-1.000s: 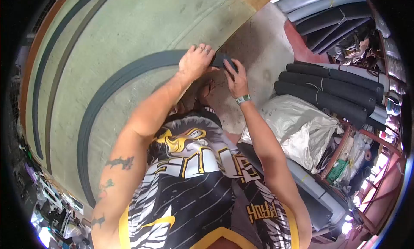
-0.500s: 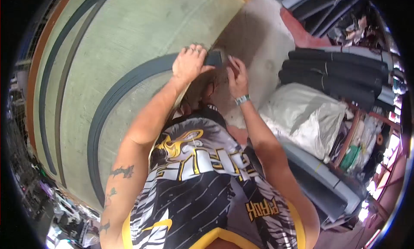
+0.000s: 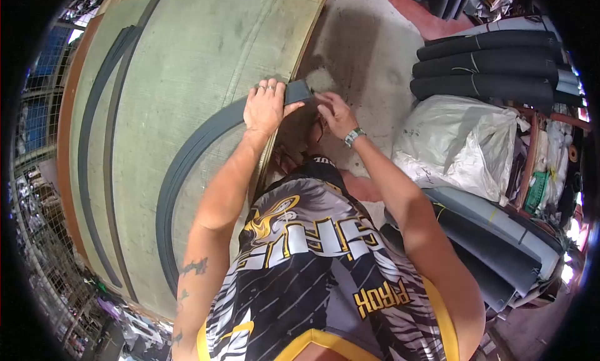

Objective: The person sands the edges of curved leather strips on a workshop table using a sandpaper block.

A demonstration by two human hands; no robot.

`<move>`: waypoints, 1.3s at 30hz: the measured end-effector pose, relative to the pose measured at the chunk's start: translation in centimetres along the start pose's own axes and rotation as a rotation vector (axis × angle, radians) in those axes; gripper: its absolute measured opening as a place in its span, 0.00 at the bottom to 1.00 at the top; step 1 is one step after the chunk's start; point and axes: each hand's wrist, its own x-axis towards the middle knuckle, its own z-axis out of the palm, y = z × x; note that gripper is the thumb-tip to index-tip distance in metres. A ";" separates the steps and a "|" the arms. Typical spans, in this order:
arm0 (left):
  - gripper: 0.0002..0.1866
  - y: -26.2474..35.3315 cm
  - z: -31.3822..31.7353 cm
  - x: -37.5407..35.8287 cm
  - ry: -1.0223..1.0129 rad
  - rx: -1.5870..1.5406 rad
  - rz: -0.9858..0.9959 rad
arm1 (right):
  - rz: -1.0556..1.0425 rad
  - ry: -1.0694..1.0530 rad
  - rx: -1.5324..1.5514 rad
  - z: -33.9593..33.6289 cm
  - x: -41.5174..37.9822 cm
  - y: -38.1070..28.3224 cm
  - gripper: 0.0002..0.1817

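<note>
A stack of long dark grey strips (image 3: 190,145) lies in a curve on the large pale green board. My left hand (image 3: 265,108) lies across the stack near its end, fingers over the top and thumb along the near side, gripping it. The end of the stack juts past the board's edge. Just right of that end, my right hand (image 3: 338,115) has its fingers bent and drawn together, their tips close to the strip ends. Whether something thin is between those fingertips I cannot make out.
The green board (image 3: 187,61) has a raised edge above the concrete floor (image 3: 369,42). More dark strips (image 3: 94,123) lie on its far left, beside a brown strip (image 3: 115,111). To the right are black rolls (image 3: 484,64), a white sack (image 3: 459,142) and grey rolls (image 3: 494,223).
My right hand has come down and left to the strip ends, its fingers closing from a spread pose. My left hand keeps its hold on the stack. The head view has shifted.
</note>
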 end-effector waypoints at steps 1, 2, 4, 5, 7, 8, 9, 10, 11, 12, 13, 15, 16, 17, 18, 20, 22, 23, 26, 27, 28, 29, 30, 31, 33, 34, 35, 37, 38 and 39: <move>0.36 -0.1 0.0 0.5 -0.008 -0.004 -0.006 | 0.042 0.071 0.233 -0.1 0.6 -1.8 0.21; 0.36 0.0 -0.3 0.5 -0.031 -0.013 -0.014 | 0.030 0.125 0.120 -0.4 1.1 -4.1 0.23; 0.36 0.0 -0.2 0.0 -0.012 -0.021 0.013 | -0.237 0.042 -0.197 -0.1 0.9 -3.7 0.24; 0.36 -0.1 0.0 0.0 -0.001 -0.017 0.016 | -0.381 0.013 -0.364 -0.6 1.6 -3.7 0.25; 0.36 -0.1 0.3 0.1 0.032 -0.010 0.001 | -0.398 -0.024 -0.463 -2.2 3.8 -4.4 0.24; 0.37 0.0 0.0 0.2 -0.009 -0.015 -0.017 | -0.400 -0.013 -0.461 -2.4 4.5 -5.1 0.24; 0.37 0.2 0.0 -0.6 -0.012 -0.018 -0.007 | -0.388 -0.005 -0.458 -2.5 4.1 -5.8 0.24; 0.38 0.3 0.1 -0.4 0.003 -0.017 -0.004 | -0.404 0.032 -0.405 -2.6 4.2 -7.5 0.23; 0.38 0.0 0.0 0.1 0.027 -0.009 -0.007 | -0.390 0.006 -0.393 -2.4 4.1 -6.9 0.23; 0.39 -0.1 -0.1 0.1 -0.043 -0.037 -0.034 | -0.370 -0.021 -0.379 -2.1 3.3 -5.2 0.23; 0.39 0.1 -0.2 -0.4 -0.066 -0.035 -0.032 | -0.342 -0.045 -0.362 -1.8 2.1 -3.2 0.24; 0.39 0.0 -0.4 0.1 -0.075 -0.020 -0.041 | -0.273 -0.095 -0.599 -4.3 2.4 1.7 0.25; 0.38 0.0 -0.5 0.0 -0.057 -0.030 -0.036 | -0.225 -0.091 -0.607 -4.8 1.7 2.8 0.26; 0.38 0.0 -0.4 -0.3 -0.043 -0.033 -0.034 | -0.162 -0.088 -0.616 -5.1 0.8 1.4 0.27; 0.38 -0.3 -0.2 0.1 -0.017 -0.033 -0.033 | -0.192 -0.005 -0.541 -4.7 1.4 0.1 0.28; 0.38 0.3 0.0 -0.5 -0.037 -0.052 -0.035 | -0.422 -0.045 -0.551 -3.4 2.7 -4.2 0.28; 0.37 -0.2 -0.4 0.1 -0.070 -0.052 -0.031 | -0.457 -0.101 -0.508 -2.8 2.6 -4.6 0.28; 0.37 -0.3 -0.6 0.1 -0.055 -0.056 -0.014 | -0.346 -0.147 -0.602 -3.6 1.8 -1.8 0.28; 0.37 -0.2 -1.0 0.1 -0.094 -0.077 -0.047 | -0.115 -0.224 -0.778 -7.1 1.2 2.2 0.27; 0.37 -0.3 -1.0 0.6 -0.055 -0.078 -0.041 | -0.223 -0.125 -0.687 -7.3 2.0 2.2 0.26; 0.37 -0.5 -0.8 0.7 -0.019 -0.077 -0.037 | -0.328 -0.030 -0.586 -5.8 3.3 -1.5 0.26; 0.37 -0.3 -0.5 -0.1 -0.003 -0.081 -0.022 | -0.405 0.065 -0.478 -4.0 3.0 -4.8 0.25; 0.37 -0.4 -0.1 -0.2 -0.002 -0.095 -0.022 | -0.476 0.052 -0.528 -2.7 3.3 -6.8 0.24; 0.38 -0.5 -0.1 -0.3 -0.009 -0.094 -0.023 | -0.461 0.044 -0.528 -2.5 3.2 -6.1 0.24; 0.39 -0.5 -0.5 -0.2 -0.007 -0.088 -0.016 | -0.439 0.043 -0.533 -2.7 2.6 -2.5 0.24; 0.39 -0.7 -0.2 -0.1 -0.048 -0.087 -0.001 | -0.391 -0.075 -0.741 -4.6 2.2 1.1 0.25; 0.39 -0.5 -0.5 -0.9 -0.081 -0.090 0.024 | -0.291 -0.057 -0.656 -4.7 1.5 1.5 0.25; 0.40 -0.4 -0.7 -1.1 -0.135 -0.108 0.071 | -0.094 -0.021 -0.500 -5.6 1.2 2.1 0.24; 0.40 -0.5 -0.4 -1.3 -0.093 -0.083 0.095 | -0.202 0.073 -0.303 -4.4 1.5 -1.0 0.23; 0.40 -0.3 -1.0 -1.2 -0.089 -0.070 0.102 | -0.258 0.029 -0.347 -3.0 0.4 -2.7 0.22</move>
